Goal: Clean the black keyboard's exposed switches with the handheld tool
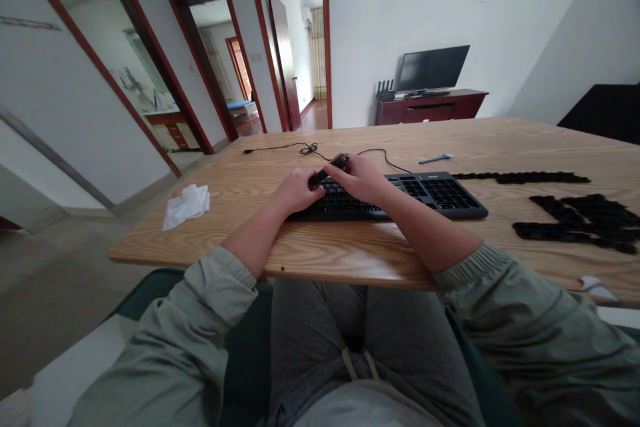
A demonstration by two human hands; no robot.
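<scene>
Two hands, the left [297,190] and the right [357,179], have their fingers clamped on a dark elongated piece [327,170] above a black keyboard [435,192]. Open bench [240,240] runs to the near edge; black pieces [580,220] lie right, a crumpled tissue [185,207] left.

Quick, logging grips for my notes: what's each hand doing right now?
Left hand: closed, holding one end of a dark object.
Right hand: closed, holding its other end.
</scene>
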